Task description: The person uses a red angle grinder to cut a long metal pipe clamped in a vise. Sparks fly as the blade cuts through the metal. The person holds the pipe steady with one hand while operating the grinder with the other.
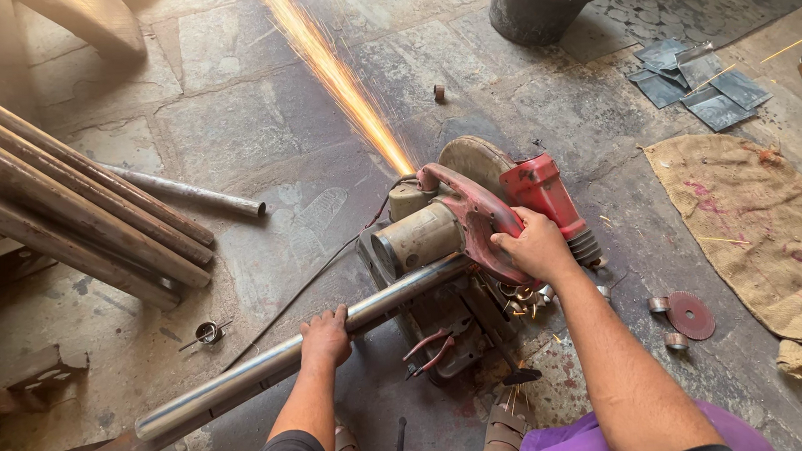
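1. The right hand (535, 243) is closed round the red handle of a chop saw (474, 222) at frame centre.
2. The left hand (325, 337) grips a shiny steel pipe (271, 365) that runs from the lower left up into the saw.
3. Orange sparks (334, 73) stream toward the upper left.
4. Rusty pipes (62, 207) lie at left on the stone floor (231, 125); coarse burlap sacking (758, 225) lies at right, a dark bucket (536, 8) at top.

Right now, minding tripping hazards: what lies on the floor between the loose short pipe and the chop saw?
In the head view, a thin dark cable crosses bare stone between short pipe and chop saw.
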